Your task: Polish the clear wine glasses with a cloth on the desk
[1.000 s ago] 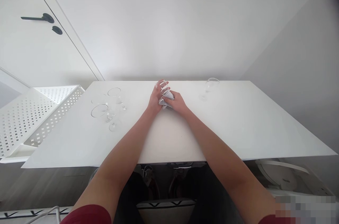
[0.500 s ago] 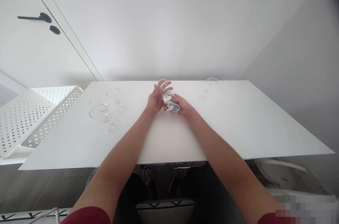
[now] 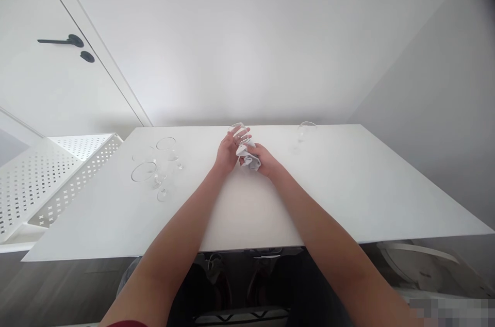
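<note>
Over the middle of the table, my left hand (image 3: 230, 148) is wrapped round the bowl of a clear stemmed glass (image 3: 238, 131), whose rim shows above the fingers. My right hand (image 3: 263, 158) closes on a crumpled white cloth (image 3: 249, 156) and presses it against the lower part of the same glass. The cloth hides the glass's stem and most of its foot. The two hands are close together, the right one slightly nearer to me.
Several clear stemmed glasses stand on the left of the white table (image 3: 348, 193), one wide-rimmed glass (image 3: 144, 172) nearest. Another glass (image 3: 307, 132) stands alone at the back right. A white perforated rack (image 3: 42, 177) adjoins the table's left side; a wall rises behind.
The whole view has shifted so the table sits slightly lower. Both hands stay on the glass and cloth; the cloth's folds have changed a little under my right hand.
</note>
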### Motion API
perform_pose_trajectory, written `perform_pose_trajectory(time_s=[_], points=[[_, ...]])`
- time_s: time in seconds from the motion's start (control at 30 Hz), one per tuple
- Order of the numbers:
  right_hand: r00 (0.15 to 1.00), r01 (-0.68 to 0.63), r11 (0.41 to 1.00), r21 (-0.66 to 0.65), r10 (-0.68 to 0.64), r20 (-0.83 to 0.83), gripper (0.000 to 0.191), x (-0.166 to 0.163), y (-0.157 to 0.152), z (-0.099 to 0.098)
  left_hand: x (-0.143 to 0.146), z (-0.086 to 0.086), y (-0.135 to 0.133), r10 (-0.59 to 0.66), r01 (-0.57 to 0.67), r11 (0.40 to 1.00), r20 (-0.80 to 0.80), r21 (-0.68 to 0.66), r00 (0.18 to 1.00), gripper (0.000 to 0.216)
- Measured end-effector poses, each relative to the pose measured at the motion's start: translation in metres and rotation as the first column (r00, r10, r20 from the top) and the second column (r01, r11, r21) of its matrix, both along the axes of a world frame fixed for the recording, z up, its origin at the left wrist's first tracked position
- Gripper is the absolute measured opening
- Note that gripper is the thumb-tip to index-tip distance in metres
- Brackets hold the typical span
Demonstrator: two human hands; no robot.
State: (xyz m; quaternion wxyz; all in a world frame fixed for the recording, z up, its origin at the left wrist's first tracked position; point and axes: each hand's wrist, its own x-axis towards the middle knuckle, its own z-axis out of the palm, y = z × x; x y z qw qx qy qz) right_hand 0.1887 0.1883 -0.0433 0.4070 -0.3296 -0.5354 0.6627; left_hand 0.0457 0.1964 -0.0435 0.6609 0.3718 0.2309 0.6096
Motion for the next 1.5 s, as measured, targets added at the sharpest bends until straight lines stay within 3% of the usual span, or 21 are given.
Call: perform_pose_trajectory(time_s=[0.1, 0.17, 0.27, 0.33, 0.37, 0.43, 0.5, 0.57, 0.63, 0.7, 0.8, 0.9, 1.0, 1.1, 1.23, 1.3, 1.37, 1.43, 1.5], points=[[0.923, 0.232, 0.931, 0.282, -0.302, 0.239, 0.036, -0.005, 0.001, -0.003, 0.001, -0.002, 0.002, 0.074, -0.076, 0.994, -0.034, -0.074, 0.997, 0.05], [0.871, 0.239, 0.894, 0.38, -0.37, 0.322, 0.033, -0.007, 0.001, -0.003, 0.0, -0.003, 0.004, 0.154, -0.16, 0.982, -0.061, -0.102, 0.986, 0.051], [0.971, 0.086, 0.986, 0.142, -0.115, 0.208, 0.042, -0.007, -0.001, 0.0, -0.001, -0.002, 0.005, 0.147, -0.15, 0.978, -0.029, -0.147, 0.989, 0.054], [0.998, -0.019, 1.0, -0.016, 0.02, 0.06, 0.047, -0.006, -0.003, 0.002, -0.001, 0.0, 0.004, 0.072, -0.07, 0.987, 0.012, -0.147, 0.997, 0.056], [0.999, -0.023, 0.999, -0.033, 0.025, 0.031, 0.048, -0.006, -0.003, 0.002, -0.001, 0.001, 0.003, 0.041, -0.038, 0.991, 0.021, -0.129, 0.999, 0.057], [0.99, 0.093, 0.993, 0.071, -0.099, 0.1, 0.043, -0.007, -0.002, 0.001, 0.0, 0.001, 0.003, 0.028, -0.027, 0.995, 0.009, -0.094, 1.0, 0.058], [0.92, 0.238, 0.931, 0.276, -0.308, 0.243, 0.036, -0.009, 0.0, -0.003, 0.001, -0.002, 0.003, 0.071, -0.075, 0.992, -0.042, -0.097, 0.997, 0.057], [0.852, 0.278, 0.874, 0.398, -0.415, 0.318, 0.033, -0.01, 0.002, -0.006, 0.001, -0.004, 0.004, 0.128, -0.137, 0.985, -0.088, -0.106, 0.988, 0.054], [0.907, 0.234, 0.924, 0.301, -0.319, 0.275, 0.035, -0.009, 0.002, -0.006, 0.0, -0.004, 0.005, 0.143, -0.151, 0.982, -0.078, -0.114, 0.987, 0.052], [0.986, 0.12, 0.99, 0.072, -0.127, 0.106, 0.041, -0.006, 0.002, -0.004, 0.0, -0.002, 0.003, 0.103, -0.106, 0.986, -0.027, -0.132, 0.994, 0.053], [0.994, -0.033, 0.99, -0.135, 0.019, -0.108, 0.046, -0.003, 0.0, 0.001, 0.0, 0.002, 0.0, 0.026, -0.024, 0.994, 0.025, -0.105, 0.999, 0.056], [0.994, 0.047, 0.992, -0.114, -0.058, -0.095, 0.043, -0.004, 0.0, 0.002, 0.001, 0.0, 0.0, 0.03, -0.027, 0.995, 0.03, -0.095, 0.999, 0.057], [0.988, 0.137, 0.987, -0.088, -0.142, -0.058, 0.042, -0.007, 0.002, -0.001, 0.001, -0.006, 0.004, 0.118, -0.128, 0.981, -0.073, -0.143, 0.99, 0.057], [0.987, 0.094, 0.982, -0.162, -0.113, -0.112, 0.044, -0.004, 0.005, -0.005, 0.0, -0.01, 0.007, 0.143, -0.157, 0.981, -0.124, -0.114, 0.982, 0.053], [0.971, -0.015, 0.975, -0.224, -0.039, -0.238, 0.043, 0.003, 0.008, -0.006, -0.001, -0.004, 0.003, 0.046, -0.047, 0.998, -0.038, -0.029, 0.998, 0.053], [0.979, -0.028, 0.983, -0.179, -0.01, -0.206, 0.042, 0.003, 0.007, -0.006, 0.0, 0.0, -0.001, -0.005, 0.005, 1.0, -0.023, -0.009, 1.0, 0.053], [0.994, 0.086, 0.996, -0.037, -0.088, -0.068, 0.038, -0.001, 0.005, -0.007, 0.001, 0.002, -0.004, -0.031, 0.03, 0.999, -0.034, -0.021, 0.999, 0.054], [0.955, 0.261, 0.946, 0.194, -0.282, 0.091, 0.033, -0.007, 0.004, -0.007, 0.002, 0.001, -0.003, 0.0, -0.003, 0.999, -0.071, -0.039, 0.997, 0.056], [0.898, 0.331, 0.88, 0.34, -0.405, 0.174, 0.029, -0.011, 0.003, -0.007, 0.002, -0.003, -0.001, 0.078, -0.084, 0.995, -0.118, -0.049, 0.99, 0.056]])
